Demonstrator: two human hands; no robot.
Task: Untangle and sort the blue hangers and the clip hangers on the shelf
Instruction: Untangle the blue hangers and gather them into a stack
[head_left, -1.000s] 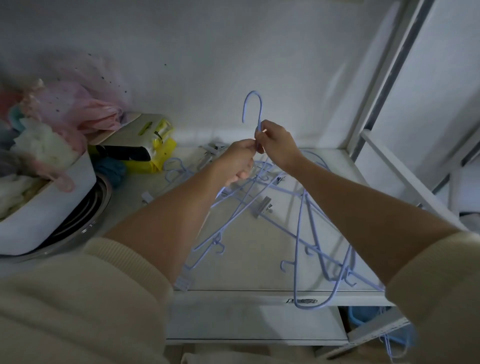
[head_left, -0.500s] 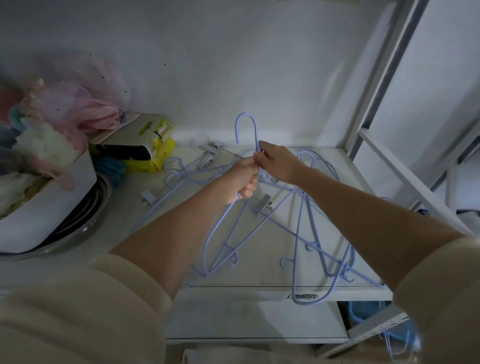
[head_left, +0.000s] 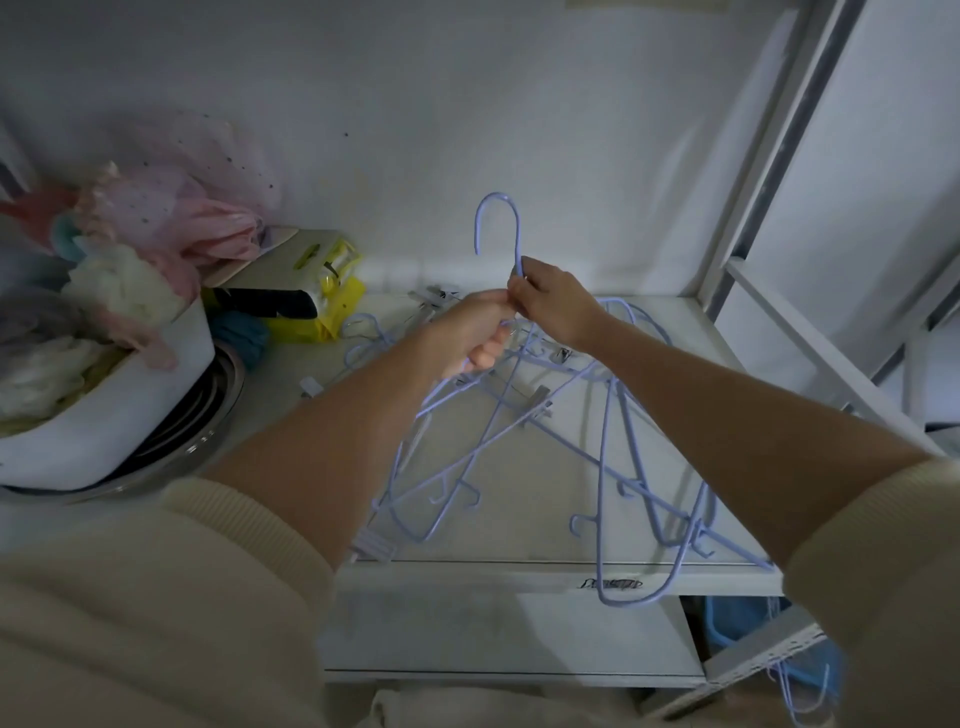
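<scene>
A person's right hand (head_left: 558, 306) pinches the neck of a blue hanger (head_left: 498, 228), its hook standing upright above the white shelf (head_left: 675, 332). The left hand (head_left: 475, 338), fingers curled, grips the gathered necks of more blue hangers (head_left: 608, 457), which fan out tangled over the shelf, one hanging past its front edge. Clip hangers (head_left: 431, 301) lie at the back. Dark writing on the shelf's front edge (head_left: 613, 584) is too blurred to read.

A tangle of thin blue hangers (head_left: 524, 447) sprawls across the white shelf (head_left: 519, 569), one hook raised toward 12 o'clock; clip hangers (head_left: 540, 402) lie snared within, another toward 10 o'clock
</scene>
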